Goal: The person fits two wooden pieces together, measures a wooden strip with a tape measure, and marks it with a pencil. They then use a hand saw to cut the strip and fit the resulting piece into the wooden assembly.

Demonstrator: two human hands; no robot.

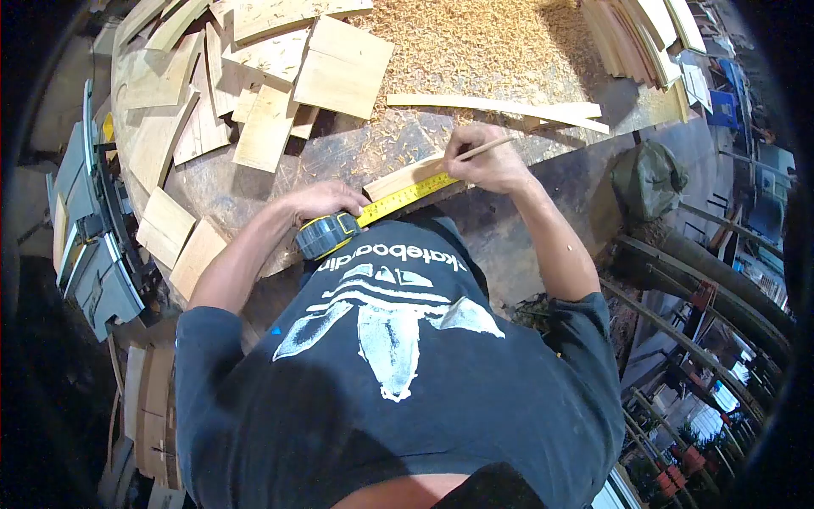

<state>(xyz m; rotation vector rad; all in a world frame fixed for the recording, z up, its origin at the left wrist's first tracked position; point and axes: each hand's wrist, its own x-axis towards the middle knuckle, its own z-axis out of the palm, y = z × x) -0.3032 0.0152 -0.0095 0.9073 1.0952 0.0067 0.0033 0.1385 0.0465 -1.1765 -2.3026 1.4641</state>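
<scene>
A yellow tape blade (pixel 407 197) runs out of a black and grey tape measure (pixel 328 235) along the near side of a narrow wooden strip (pixel 403 176). My left hand (pixel 326 200) is closed around the top of the tape measure, by the strip's left end. At the strip's other end, my right hand (pixel 487 161) has its fingers bent around a thin pencil (pixel 486 148) that points up to the right. Its lower fingers touch the end of the blade and cover the strip's right end.
Loose boards (pixel 343 68) lie piled on the workbench (pixel 339 153) at the upper left. Wood shavings (pixel 483 42) cover its far part, with thin strips (pixel 500 106) before them. Stacked slats (pixel 627 38) stand at the upper right. A green bag (pixel 649 178) is beyond the right edge.
</scene>
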